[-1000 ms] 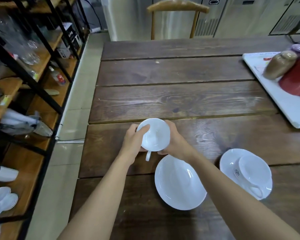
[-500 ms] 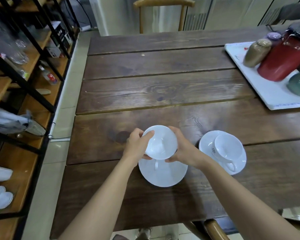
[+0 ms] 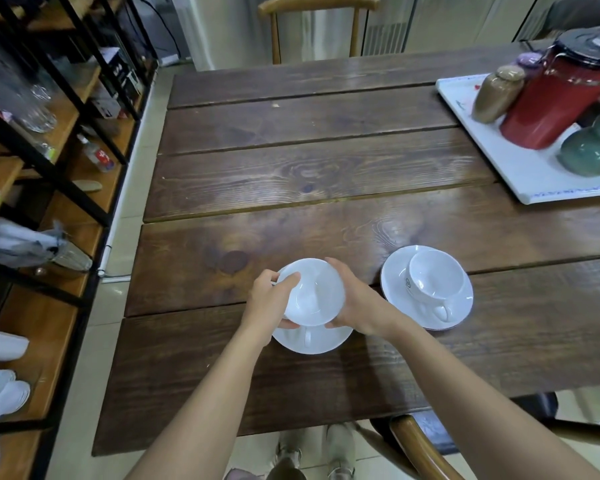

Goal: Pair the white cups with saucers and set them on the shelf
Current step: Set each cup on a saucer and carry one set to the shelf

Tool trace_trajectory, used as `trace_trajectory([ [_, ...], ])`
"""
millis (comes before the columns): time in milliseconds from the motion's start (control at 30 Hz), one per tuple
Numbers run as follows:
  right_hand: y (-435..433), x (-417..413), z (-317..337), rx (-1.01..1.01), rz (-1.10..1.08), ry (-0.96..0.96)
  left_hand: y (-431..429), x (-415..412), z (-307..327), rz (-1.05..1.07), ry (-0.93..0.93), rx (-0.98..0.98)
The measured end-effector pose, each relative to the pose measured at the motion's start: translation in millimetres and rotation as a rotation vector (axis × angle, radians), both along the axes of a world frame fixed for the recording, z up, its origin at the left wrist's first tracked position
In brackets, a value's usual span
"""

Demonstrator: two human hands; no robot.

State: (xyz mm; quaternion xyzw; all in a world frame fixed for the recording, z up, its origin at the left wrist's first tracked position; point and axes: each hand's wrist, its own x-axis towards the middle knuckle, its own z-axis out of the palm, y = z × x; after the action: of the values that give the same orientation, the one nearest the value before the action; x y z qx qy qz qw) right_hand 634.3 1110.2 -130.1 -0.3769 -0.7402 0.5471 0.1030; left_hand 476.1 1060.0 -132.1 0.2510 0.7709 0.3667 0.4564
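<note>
Both hands cradle a cup [image 3: 310,292] by its sides, left hand [image 3: 274,299] and right hand [image 3: 355,303] wrapped around it, just over a saucer [image 3: 312,339] near the counter's [image 3: 291,181] front edge, apparently to seat it centrally.

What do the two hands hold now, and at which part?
The white cup, held by its bowl: left hand and right hand on opposite sides, above the saucer. Its handle is free.

Bare forearms, no sleeves; light shoes [image 3: 312,455] below.
</note>
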Motion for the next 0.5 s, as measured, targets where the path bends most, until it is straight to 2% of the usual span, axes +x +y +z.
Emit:
trace_trajectory([
  [67, 2, 3, -4, 0.018, -0.005, -0.036, -1, -3, 3, -0.045, 0.075, -0.025],
  [100, 3, 6, -6, 0.037, -0.036, -0.075, -1, -5, 4, -0.077, 0.172, -0.034],
  [167, 5, 10, -9, 0.117, -0.155, -0.197, -2, -10, 5, -0.107, 0.416, -0.034],
  [233, 5, 13, -10, 0.185, -0.332, -0.248, -3, -14, 4, -0.069, 0.539, -0.001],
  [300, 0, 12, -11, 0.153, -0.514, -0.197, -4, -17, -1, -0.024, 0.486, 0.009],
  [367, -5, 8, -11, 0.049, -0.603, -0.150, -5, -19, -6, 0.001, 0.294, -0.024],
  [433, -10, 5, -12, -0.119, -0.666, -0.075, -7, -19, -8, 0.040, 0.123, -0.070],
  [500, -12, 2, -9, -0.369, -0.722, 0.019, -9, -17, -8, 0.038, 0.068, -0.106],
])
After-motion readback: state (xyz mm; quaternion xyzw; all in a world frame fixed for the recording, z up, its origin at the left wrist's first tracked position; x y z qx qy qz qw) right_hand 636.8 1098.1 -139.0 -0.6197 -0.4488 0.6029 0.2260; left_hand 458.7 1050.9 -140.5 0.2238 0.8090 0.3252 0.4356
